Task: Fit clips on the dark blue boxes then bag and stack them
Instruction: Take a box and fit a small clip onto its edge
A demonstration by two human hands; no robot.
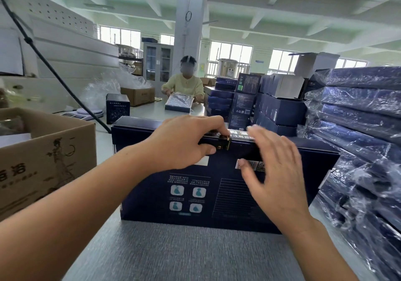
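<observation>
Fingers of the left hand (184, 141) curl over the top edge of the dark blue box (217, 194), pinching it beside the gold clip (225, 145). Just right of the clip, the right hand (275, 170) hovers spread and blurred, gripping nothing. Standing upright on the desk (184, 254) before both hands, the box looks like stiff, fairly light card; the top edge and side faces offer the safest hold. Bagged boxes (358, 115) crowd close on the right, a cardboard carton (43, 157) on the left; open room lies toward the person.
</observation>
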